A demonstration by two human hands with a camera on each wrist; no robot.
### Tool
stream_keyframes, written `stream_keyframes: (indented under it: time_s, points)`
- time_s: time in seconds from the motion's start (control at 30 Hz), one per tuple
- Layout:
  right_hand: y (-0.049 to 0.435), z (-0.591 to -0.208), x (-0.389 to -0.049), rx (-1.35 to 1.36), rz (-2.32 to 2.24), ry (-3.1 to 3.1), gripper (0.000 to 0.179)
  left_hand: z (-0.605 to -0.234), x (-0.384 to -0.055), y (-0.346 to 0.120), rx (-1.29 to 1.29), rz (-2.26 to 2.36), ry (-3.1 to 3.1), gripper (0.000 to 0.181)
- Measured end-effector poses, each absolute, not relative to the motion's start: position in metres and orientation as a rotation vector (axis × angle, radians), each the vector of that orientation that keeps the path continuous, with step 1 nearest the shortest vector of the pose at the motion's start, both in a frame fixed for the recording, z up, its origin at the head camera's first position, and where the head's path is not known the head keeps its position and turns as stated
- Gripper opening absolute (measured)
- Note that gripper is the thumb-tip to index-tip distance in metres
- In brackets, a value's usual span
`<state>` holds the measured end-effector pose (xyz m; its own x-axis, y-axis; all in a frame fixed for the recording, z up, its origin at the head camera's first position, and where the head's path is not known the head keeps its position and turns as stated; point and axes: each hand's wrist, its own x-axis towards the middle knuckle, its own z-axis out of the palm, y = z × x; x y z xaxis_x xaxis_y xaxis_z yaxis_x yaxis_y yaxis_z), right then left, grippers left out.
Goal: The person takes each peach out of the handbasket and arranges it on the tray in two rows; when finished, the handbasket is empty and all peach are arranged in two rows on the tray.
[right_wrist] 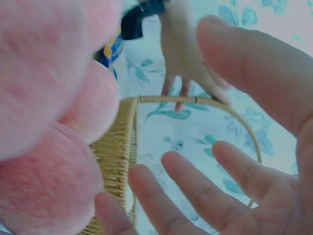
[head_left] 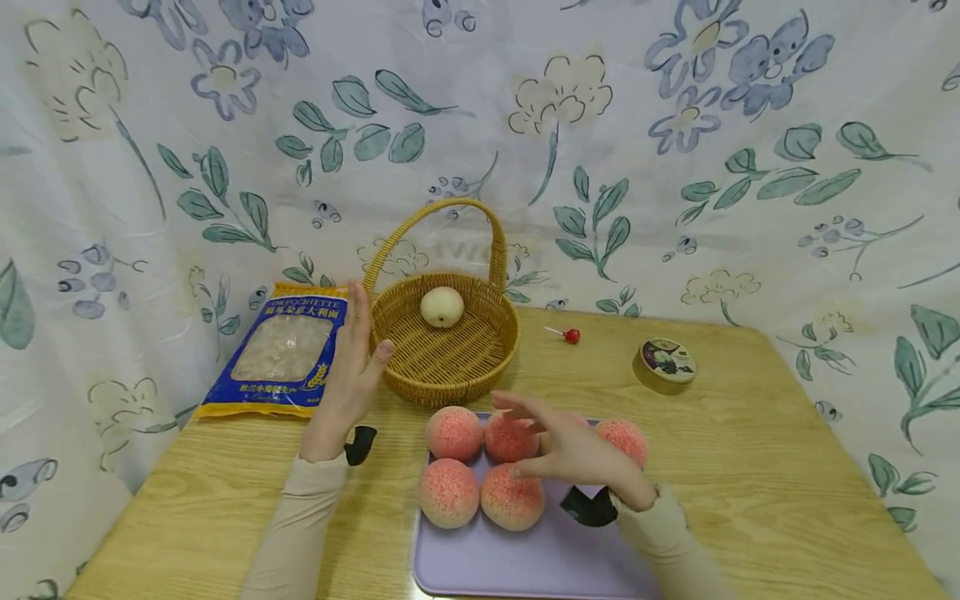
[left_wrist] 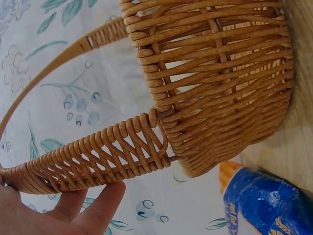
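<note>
My left hand [head_left: 347,387] is beside the left side of a wicker basket [head_left: 450,392], its fingers straight and the thumb apart. In the left wrist view its fingertips are at the basket's handle [left_wrist: 98,161]; whether they touch it I cannot tell. A pale round fruit [head_left: 442,307] lies inside the basket. Over a purple tray [head_left: 540,562] hovers my right hand [head_left: 573,450], fingers spread and slightly bent, holding nothing. Several pink peaches sit on the tray, including a front peach [head_left: 448,493] and another peach [head_left: 513,497] beside it. The hand partly hides the back row.
Left of the basket lies a blue and yellow pasta bag [head_left: 281,350]. A red lollipop [head_left: 571,336] and a round tin [head_left: 665,365] are on the wooden table [head_left: 780,483] to the right. Floral cloth [head_left: 480,125] hangs behind the table.
</note>
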<state>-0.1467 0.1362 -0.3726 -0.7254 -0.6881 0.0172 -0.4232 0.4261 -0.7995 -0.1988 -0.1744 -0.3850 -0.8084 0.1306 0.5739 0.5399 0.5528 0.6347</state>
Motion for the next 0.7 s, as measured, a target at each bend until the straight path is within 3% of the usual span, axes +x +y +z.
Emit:
stream_keyframes:
  time_s: [0.27, 0.7]
  points:
    - [0.124, -0.356, -0.209, -1.015, -1.428, 2.218, 0.073, -0.384, -0.199, -0.178, -0.543, -1.166, -2.317, 0.085]
    - [0.086, -0.340, -0.305, -0.726, -1.447, 2.242, 0.061, -0.387, -0.197, -0.175, -0.556, -1.155, -2.308, 0.081]
